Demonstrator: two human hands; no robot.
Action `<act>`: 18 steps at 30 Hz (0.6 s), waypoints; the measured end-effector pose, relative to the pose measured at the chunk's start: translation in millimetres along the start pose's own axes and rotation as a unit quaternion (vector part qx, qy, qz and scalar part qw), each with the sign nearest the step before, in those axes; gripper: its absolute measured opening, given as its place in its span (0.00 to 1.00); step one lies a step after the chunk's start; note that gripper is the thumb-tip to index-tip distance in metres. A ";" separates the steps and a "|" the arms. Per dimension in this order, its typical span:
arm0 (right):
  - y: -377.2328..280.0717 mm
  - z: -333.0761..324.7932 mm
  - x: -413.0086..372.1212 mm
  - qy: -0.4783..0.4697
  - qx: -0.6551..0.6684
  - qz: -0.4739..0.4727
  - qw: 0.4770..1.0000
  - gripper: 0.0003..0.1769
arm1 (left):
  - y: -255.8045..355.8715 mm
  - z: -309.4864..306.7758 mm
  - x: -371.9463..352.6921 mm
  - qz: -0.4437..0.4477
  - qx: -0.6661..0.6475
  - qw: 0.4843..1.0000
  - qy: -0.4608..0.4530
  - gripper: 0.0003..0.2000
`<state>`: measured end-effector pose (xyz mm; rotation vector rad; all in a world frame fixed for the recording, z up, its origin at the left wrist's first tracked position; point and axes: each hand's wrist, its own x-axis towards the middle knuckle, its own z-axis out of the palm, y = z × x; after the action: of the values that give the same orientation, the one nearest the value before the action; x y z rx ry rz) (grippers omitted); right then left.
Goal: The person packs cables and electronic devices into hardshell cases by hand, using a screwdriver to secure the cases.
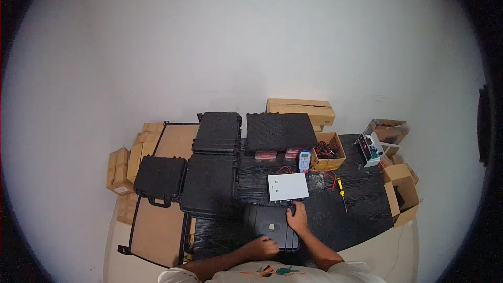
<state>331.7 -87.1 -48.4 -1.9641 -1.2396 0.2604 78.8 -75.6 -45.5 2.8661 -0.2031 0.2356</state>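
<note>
A black hard case (255,226) with a small pale label lies in front of my body. My left hand (263,248) is closed over its near left part, and whatever it may hold is hidden. At the case's far right edge my right hand (297,218) has its fingers drawn together by a small dark piece that is too small to name. Just beyond those fingertips sits a white flat box (288,186) with connectors along its front side. A blue-framed multimeter (304,161) stands behind the box, with red leads near it.
More black cases (209,183) are stacked at the left. A yellow screwdriver (341,191) lies on the dark table (361,199) to the right. Behind are a carton of cables (328,164) and a circuit-board unit (370,151). An open cardboard box (402,194) stands past the right edge.
</note>
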 end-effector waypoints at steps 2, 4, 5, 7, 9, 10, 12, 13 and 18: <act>-0.2 -1.4 0.9 -0.012 -0.018 0.008 1.000 0.26 | -7.2 -34.5 -2.1 -0.125 0.007 0.992 -0.029 0.22; -0.1 -1.1 0.1 -0.021 -0.033 0.013 0.999 0.27 | -10.3 -66.4 -14.4 -0.262 0.066 0.962 0.028 0.30; -0.1 -0.4 -0.6 -0.019 -0.036 0.020 0.999 0.27 | -13.2 -66.3 -20.7 -0.305 0.044 0.951 0.040 0.32; -3.2 -0.2 -1.5 -0.015 -0.042 0.032 0.999 0.27 | -22.4 -61.9 -28.8 -0.387 0.001 0.920 0.065 0.36; -6.0 -0.7 -0.9 -0.019 -0.047 0.042 0.998 0.27 | -28.0 -54.5 -31.5 -0.387 -0.031 0.917 0.087 0.37; -7.3 -1.9 -2.0 -0.022 -0.051 0.048 0.997 0.27 | -29.0 -49.8 -32.1 -0.387 -0.050 0.916 0.098 0.37; -8.0 -1.8 -1.5 -0.022 -0.059 0.052 0.997 0.26 | -35.6 -44.2 -33.4 -0.371 -0.081 0.916 0.128 0.36; -7.7 -1.7 -1.3 -0.022 -0.063 0.054 0.996 0.26 | -37.4 -42.9 -33.9 -0.364 -0.096 0.915 0.143 0.35; -11.0 -3.0 -0.9 -0.032 -0.058 0.065 0.996 0.26 | -42.1 -38.8 -36.7 -0.360 -0.117 0.913 0.153 0.33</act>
<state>325.5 -86.9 -38.9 -2.1556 -1.1934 0.3256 44.1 -20.7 -25.3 2.4156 0.8106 0.4586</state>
